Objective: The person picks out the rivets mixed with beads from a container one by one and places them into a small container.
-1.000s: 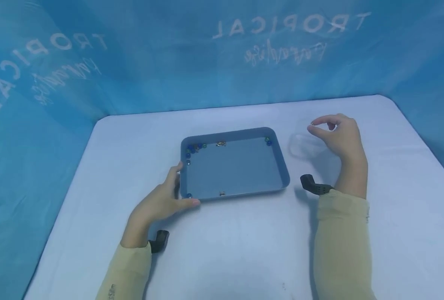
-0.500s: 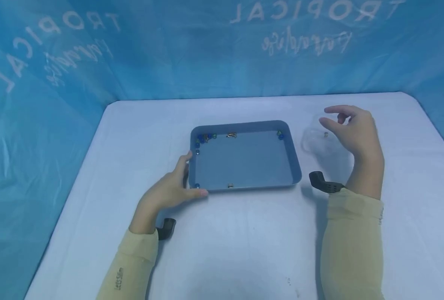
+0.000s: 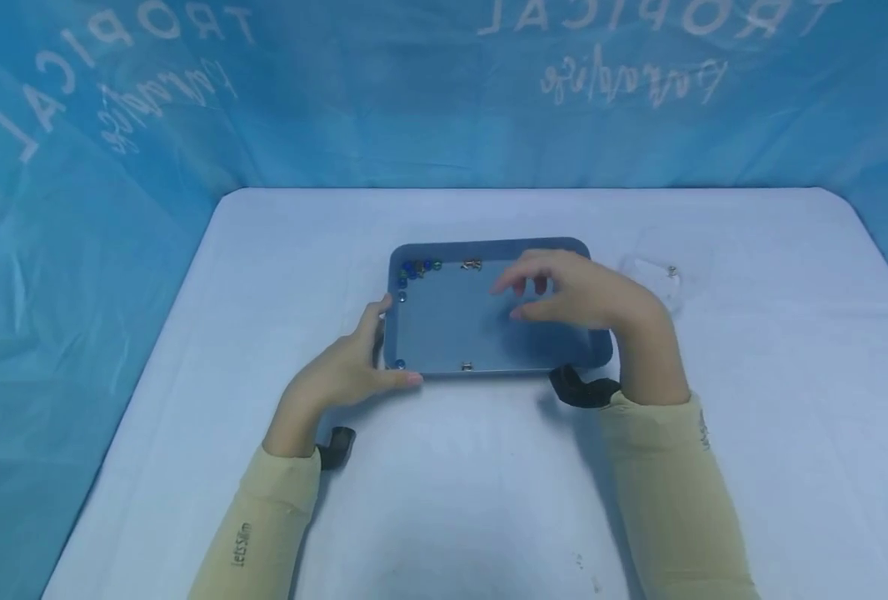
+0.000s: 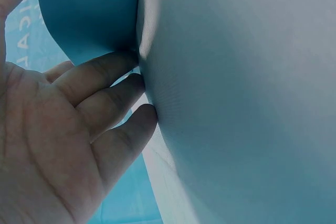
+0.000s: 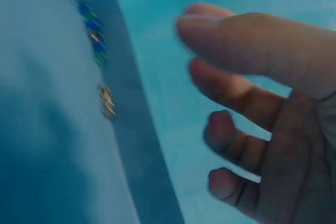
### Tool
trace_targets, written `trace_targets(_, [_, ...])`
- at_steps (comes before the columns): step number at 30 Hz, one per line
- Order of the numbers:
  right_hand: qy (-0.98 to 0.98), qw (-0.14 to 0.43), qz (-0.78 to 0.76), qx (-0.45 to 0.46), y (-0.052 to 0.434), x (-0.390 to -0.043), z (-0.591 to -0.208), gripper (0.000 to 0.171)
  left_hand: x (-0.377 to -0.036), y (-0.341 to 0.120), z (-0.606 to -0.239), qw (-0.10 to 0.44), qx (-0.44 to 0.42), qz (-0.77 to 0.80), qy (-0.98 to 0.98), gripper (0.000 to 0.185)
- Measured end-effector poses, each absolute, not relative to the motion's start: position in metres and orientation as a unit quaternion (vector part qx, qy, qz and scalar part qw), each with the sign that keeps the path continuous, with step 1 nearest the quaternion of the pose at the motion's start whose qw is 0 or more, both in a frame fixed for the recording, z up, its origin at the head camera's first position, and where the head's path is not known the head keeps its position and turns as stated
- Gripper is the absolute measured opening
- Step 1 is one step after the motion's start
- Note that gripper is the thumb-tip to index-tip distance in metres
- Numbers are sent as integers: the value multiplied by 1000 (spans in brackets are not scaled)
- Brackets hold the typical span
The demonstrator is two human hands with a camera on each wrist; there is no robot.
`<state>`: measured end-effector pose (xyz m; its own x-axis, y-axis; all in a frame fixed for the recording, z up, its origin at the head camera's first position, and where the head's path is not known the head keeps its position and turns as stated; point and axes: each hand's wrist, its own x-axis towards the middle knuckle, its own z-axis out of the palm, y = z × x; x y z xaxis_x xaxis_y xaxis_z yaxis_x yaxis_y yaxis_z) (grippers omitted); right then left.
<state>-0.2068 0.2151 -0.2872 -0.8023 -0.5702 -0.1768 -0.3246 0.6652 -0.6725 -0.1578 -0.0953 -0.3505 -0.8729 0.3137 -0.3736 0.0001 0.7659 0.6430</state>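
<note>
A blue-grey rectangular tray [image 3: 444,325] lies on the table. My left hand [image 3: 339,375] holds its near left corner, thumb along the front wall and fingers at the left side. In the left wrist view, fingertips meet the tray's underside edge and the cloth. My right hand [image 3: 582,292] hovers over the tray's right half, thumb and fingers apart with nothing between them. Shiny blue and green beads [image 3: 408,268] cluster in the far left corner. Small gold-coloured pieces [image 3: 471,265] lie by the back wall, and another gold piece [image 3: 467,366] by the front wall.
Right of the tray stands a clear, shallow container [image 3: 650,279] with a small gold piece [image 3: 672,271] in it. White cloth covers the table [image 3: 451,475]. A blue printed curtain [image 3: 414,100] surrounds its back and sides.
The right hand released a small gold piece over the clear container, then swung left over the tray. The left hand stayed at the tray's corner. The head view shifted slightly.
</note>
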Motion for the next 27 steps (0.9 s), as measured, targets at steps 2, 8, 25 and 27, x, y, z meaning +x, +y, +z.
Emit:
trace_targets(2, [880,229,-311,-277,201,-206,-292,31,-158,-95,-351,235,85,331,910,120])
trace_targets(8, [860,294,-269,-319,168,-206,-310,31,-159,-96,-350,231,90,333,910,121])
trace_targets(25, [865,336,-235,-289,147,-209,-336,30,-158,-95,-348,231,94,341,906,120])
trace_targets(27, [867,336,-231,-287,146,-209,-337,26,-158,-96,-347,233,92,342,906,120])
